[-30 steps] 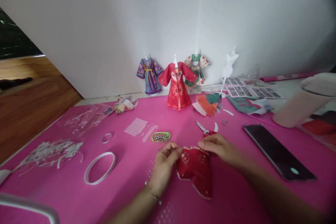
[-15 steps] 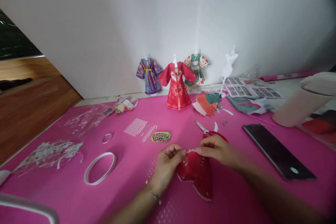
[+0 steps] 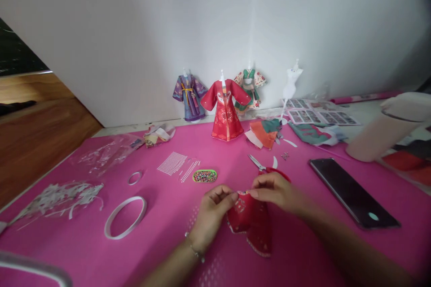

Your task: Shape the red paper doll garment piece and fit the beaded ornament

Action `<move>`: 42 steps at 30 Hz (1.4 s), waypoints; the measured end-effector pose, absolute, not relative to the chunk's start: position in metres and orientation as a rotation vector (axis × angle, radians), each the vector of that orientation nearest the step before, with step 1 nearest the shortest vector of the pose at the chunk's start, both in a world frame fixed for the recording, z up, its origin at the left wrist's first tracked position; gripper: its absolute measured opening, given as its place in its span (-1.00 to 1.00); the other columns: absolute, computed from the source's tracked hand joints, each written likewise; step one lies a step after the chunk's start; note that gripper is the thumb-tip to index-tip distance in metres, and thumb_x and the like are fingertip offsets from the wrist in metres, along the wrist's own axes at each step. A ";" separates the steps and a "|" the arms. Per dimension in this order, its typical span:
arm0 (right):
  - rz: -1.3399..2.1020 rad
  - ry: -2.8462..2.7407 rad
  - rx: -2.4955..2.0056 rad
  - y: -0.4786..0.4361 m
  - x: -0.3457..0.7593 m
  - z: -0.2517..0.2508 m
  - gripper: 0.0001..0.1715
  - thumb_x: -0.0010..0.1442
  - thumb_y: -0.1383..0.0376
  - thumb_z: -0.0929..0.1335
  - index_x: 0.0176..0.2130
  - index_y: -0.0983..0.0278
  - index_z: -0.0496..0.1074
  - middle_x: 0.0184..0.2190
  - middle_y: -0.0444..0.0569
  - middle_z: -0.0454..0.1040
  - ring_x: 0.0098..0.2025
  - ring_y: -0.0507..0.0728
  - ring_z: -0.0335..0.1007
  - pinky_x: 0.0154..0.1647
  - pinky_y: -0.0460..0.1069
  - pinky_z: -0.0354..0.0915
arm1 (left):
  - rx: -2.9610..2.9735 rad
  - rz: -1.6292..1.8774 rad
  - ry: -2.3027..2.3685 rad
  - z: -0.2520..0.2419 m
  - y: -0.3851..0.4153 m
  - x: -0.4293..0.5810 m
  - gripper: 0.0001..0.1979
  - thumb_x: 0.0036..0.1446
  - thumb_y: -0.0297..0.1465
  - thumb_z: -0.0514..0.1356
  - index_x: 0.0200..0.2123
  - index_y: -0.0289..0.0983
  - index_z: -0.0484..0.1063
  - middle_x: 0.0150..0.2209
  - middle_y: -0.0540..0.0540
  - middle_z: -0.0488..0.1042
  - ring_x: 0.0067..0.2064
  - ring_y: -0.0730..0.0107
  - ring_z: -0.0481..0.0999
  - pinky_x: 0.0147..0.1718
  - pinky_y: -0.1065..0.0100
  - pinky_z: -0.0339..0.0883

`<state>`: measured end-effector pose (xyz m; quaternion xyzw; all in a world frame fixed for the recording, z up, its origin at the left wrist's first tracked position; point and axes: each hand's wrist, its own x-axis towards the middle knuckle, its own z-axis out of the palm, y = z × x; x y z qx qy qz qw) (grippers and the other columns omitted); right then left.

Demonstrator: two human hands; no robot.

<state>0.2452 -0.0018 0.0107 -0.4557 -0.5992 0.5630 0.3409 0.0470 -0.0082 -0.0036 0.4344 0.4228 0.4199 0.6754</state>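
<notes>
Between my hands hangs a small red doll garment (image 3: 251,222) with pale prints and a trimmed lower edge. My left hand (image 3: 217,206) pinches its upper left edge between thumb and fingers. At the upper right edge, my right hand (image 3: 272,193) pinches it the same way. A short multicoloured strip shows along the edge between the two pinches; its make is too small to tell. Just behind my right hand lie red-handled scissors (image 3: 258,163), partly hidden. A green tray of coloured beads (image 3: 204,176) sits beyond my left hand.
Dressed mini mannequins stand at the back, one in a red robe (image 3: 226,112), near a bare white mannequin (image 3: 291,83). A phone (image 3: 352,193) and a pink tumbler (image 3: 380,132) are on the right. Tape rolls (image 3: 125,217), white gem stickers (image 3: 172,163) and shredded strips (image 3: 60,199) lie left.
The view has shifted slightly, so everything sits a little further left. Both hands keep their pinch on the red garment, which has barely moved.
</notes>
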 end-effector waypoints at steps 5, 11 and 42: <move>1.477 -1.585 -1.154 -0.005 0.241 0.013 -0.66 0.00 0.04 0.49 -0.46 0.25 0.47 -0.56 -0.17 0.37 -0.48 0.02 0.22 -0.46 -0.06 0.12 | 1.076 0.893 0.967 -0.002 -0.008 0.047 -0.58 -0.14 -0.10 0.44 -0.53 -0.30 0.40 -0.60 0.05 0.41 -0.56 0.54 0.27 -0.54 0.47 0.14; 1.409 -1.586 -1.154 -0.004 0.240 0.015 -0.68 0.03 0.08 0.46 -0.49 0.27 0.45 -0.59 -0.21 0.34 -0.50 -0.01 0.18 -0.48 -0.08 0.10 | 1.119 0.885 0.952 0.000 -0.008 0.048 -0.55 -0.14 -0.05 0.44 -0.53 -0.30 0.40 -0.59 0.06 0.39 -0.54 0.54 0.26 -0.51 0.47 0.14; 1.295 -1.684 -1.095 -0.008 0.238 0.016 -0.79 0.08 0.16 0.43 -0.43 0.26 0.50 -0.55 -0.20 0.41 -0.48 -0.01 0.25 -0.46 -0.07 0.16 | 1.244 0.857 0.927 0.000 -0.009 0.046 -0.62 -0.05 -0.10 0.40 -0.54 -0.29 0.45 -0.59 0.03 0.42 -0.52 0.48 0.32 -0.48 0.45 0.21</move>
